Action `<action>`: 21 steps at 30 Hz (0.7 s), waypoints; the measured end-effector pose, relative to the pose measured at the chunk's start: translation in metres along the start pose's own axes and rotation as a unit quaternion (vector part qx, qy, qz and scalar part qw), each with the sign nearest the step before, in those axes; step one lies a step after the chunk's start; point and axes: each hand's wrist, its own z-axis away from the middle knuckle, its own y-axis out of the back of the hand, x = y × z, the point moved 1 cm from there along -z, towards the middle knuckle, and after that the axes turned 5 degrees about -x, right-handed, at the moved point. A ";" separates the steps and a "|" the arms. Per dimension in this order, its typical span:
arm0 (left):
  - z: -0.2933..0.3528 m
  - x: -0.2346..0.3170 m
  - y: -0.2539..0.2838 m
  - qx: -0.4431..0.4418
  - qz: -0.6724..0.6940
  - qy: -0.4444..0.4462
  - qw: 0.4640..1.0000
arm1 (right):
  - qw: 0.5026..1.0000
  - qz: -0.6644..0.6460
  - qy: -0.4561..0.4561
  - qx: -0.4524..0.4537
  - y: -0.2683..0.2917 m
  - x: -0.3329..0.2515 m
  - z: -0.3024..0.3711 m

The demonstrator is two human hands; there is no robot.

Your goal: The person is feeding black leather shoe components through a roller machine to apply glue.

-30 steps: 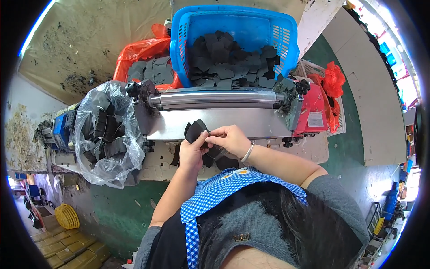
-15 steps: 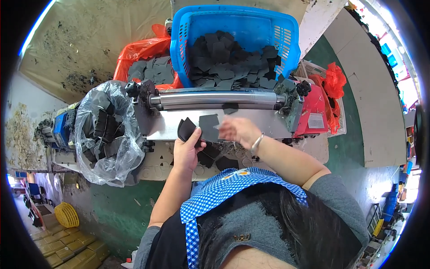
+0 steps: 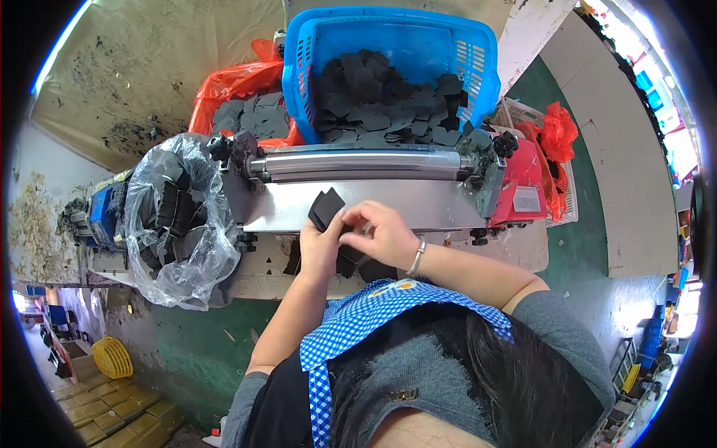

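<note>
My left hand (image 3: pixel 319 246) is closed round a small stack of black flat pieces (image 3: pixel 326 208), which stands up past the thumb. Right beside it, my right hand (image 3: pixel 379 233) has its fingers bent together at the stack's near edge. Whether a piece is between those fingers is hidden. Both hands are over the front edge of a bare metal feed plate (image 3: pixel 418 201). Behind the plate runs a shiny steel roller (image 3: pixel 366 163), held between two dark end blocks of a machine.
Behind the roller stands a blue basket (image 3: pixel 396 16) heaped with black pieces. Left of the machine is a clear plastic bag (image 3: pixel 187 280) with dark pieces inside; a red bag (image 3: pixel 224 82) lies behind it. A red machine housing (image 3: pixel 520 179) is at the right.
My right hand has drawn in from the plate to the stack in my left hand. The pieces that lay on the plate and at the roller are gone from there.
</note>
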 end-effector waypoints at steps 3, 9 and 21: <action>0.002 0.003 -0.002 -0.034 0.150 0.035 0.987 | 0.998 0.006 -0.065 0.008 0.000 0.010 -0.003; 0.003 0.002 0.013 -0.075 0.048 0.010 0.996 | 0.973 -0.160 -0.167 0.018 0.000 0.036 0.002; 0.000 -0.009 0.013 -0.018 -0.087 -0.023 0.996 | 0.987 -0.084 -0.137 -0.001 0.002 0.034 -0.001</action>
